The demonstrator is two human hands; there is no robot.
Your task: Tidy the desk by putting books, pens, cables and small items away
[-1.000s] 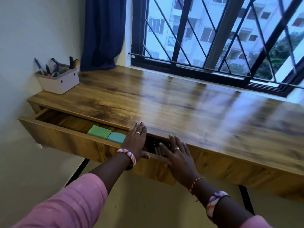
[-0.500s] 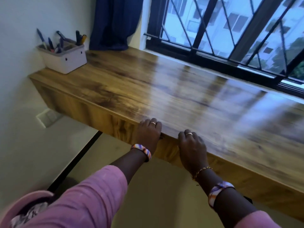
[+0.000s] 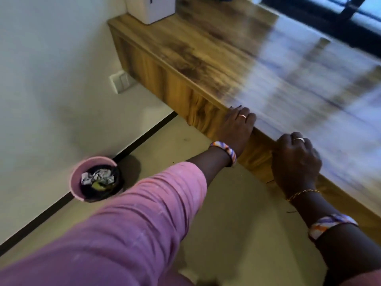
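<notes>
Both hands on drawer front (image 3: 208, 112), flush under desk top (image 3: 226, 48). Left hand (image 3: 237, 129) flat, empty; right hand (image 3: 294, 162) loosely curled over edge, empty. White organiser (image 3: 152, 9) far beyond left hand. Closing step looks done; next, lift hands away.

White wall (image 3: 51, 69), beige floor (image 3: 237, 213), glossy wooden desk (image 3: 206, 48), pink wastebasket (image 3: 77, 182), dark window frame (image 3: 329, 19).

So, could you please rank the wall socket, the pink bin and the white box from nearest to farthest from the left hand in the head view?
1. Wall socket, on the wall left of the left hand.
2. Pink bin, on the floor, lower left.
3. White box, at the desk's far corner.
</notes>
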